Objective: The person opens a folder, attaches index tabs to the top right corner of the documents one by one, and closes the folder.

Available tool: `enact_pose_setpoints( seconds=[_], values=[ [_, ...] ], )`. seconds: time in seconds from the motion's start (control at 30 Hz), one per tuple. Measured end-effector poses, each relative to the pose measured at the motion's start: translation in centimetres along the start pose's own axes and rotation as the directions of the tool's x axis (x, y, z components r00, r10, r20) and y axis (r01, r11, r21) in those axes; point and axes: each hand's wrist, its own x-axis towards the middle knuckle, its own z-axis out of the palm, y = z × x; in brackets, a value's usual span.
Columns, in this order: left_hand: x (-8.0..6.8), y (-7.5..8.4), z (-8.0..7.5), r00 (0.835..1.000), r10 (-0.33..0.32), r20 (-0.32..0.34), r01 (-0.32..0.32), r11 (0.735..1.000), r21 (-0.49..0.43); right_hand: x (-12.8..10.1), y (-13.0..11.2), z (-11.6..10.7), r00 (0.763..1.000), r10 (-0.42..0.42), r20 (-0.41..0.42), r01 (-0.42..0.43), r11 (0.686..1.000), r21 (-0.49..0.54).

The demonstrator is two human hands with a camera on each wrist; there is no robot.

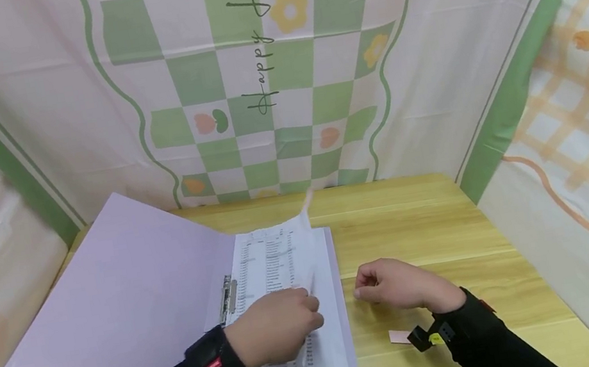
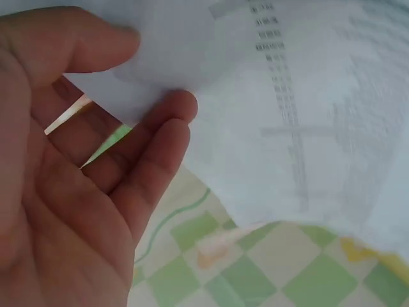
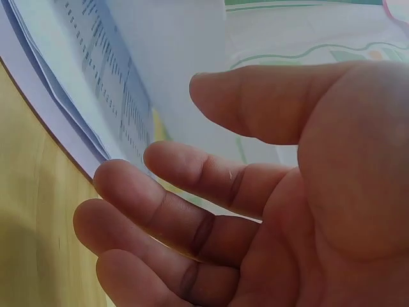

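A lilac folder (image 1: 136,288) lies opened on the table, with a metal clip (image 1: 227,300) at its spine and printed sheets inside. My left hand (image 1: 280,325) is over these pages and pinches the edge of one lifted sheet of paper (image 2: 255,147); the index fingertip is hidden behind it in the left wrist view. A pale pink tab (image 1: 309,198) sticks out from that sheet's far corner. Right of the folder, my right hand (image 1: 399,283) holds nothing, and its fingers are loosely bent. In the right wrist view its thumb and fingers stand apart.
A small pink paper strip (image 1: 399,337) lies on the wooden table (image 1: 423,220) beside the right wrist. Patterned curtain cloth (image 1: 300,78) hangs behind the table and on both sides. The folder's cover reaches the table's left edge.
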Motion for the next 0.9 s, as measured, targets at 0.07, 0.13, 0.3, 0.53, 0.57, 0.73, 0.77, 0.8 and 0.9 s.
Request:
enact_pose_setpoints(
  seconds=[0.07,0.13,0.3,0.53,0.57,0.73,0.77,0.8,0.9],
  values=[
    [-1.2,-0.2,-0.4,1.0,-0.013,-0.01,0.013,1.0,0.024,-0.1,-0.2,0.0,1.0,-0.001,-0.001,0.001,1.0,-0.01],
    [-2.4,-0.3,-0.9,0.999,-0.028,-0.017,0.029,0.999,0.043,-0.1,-0.3,0.1,1.0,-0.003,-0.005,0.003,1.0,-0.017],
    [-5.0,-0.9,-1.7,0.997,-0.074,-0.012,0.074,0.997,0.034,-0.3,-0.5,0.2,1.0,0.002,-0.026,-0.002,1.0,-0.006],
    [-9.5,-2.2,-1.1,0.992,-0.102,-0.069,0.1,0.994,-0.04,-0.5,-0.4,0.2,0.998,-0.001,-0.059,0.0,1.0,-0.009],
    [-10.3,-2.4,-0.9,0.991,-0.107,-0.085,0.102,0.993,-0.056,-0.5,-0.5,0.2,0.998,0.0,-0.062,-0.001,1.0,-0.011],
    [-13.8,-3.9,-0.3,0.982,-0.145,-0.125,0.123,0.978,-0.166,-0.6,-0.5,0.2,0.996,0.003,-0.085,-0.003,1.0,0.004],
    [-14.5,-4.2,-0.3,0.98,-0.155,-0.124,0.13,0.974,-0.187,-0.6,-0.5,0.3,0.996,0.006,-0.089,-0.005,1.0,0.007],
    [-15.1,-4.5,-0.2,0.979,-0.169,-0.118,0.141,0.967,-0.213,-0.7,-0.5,0.3,0.996,0.007,-0.092,-0.006,1.0,0.011],
    [-16.5,-5.3,-0.4,0.969,-0.231,-0.092,0.197,0.938,-0.285,-0.7,-0.4,0.4,0.995,0.016,-0.1,-0.015,1.0,0.018]
  ],
)
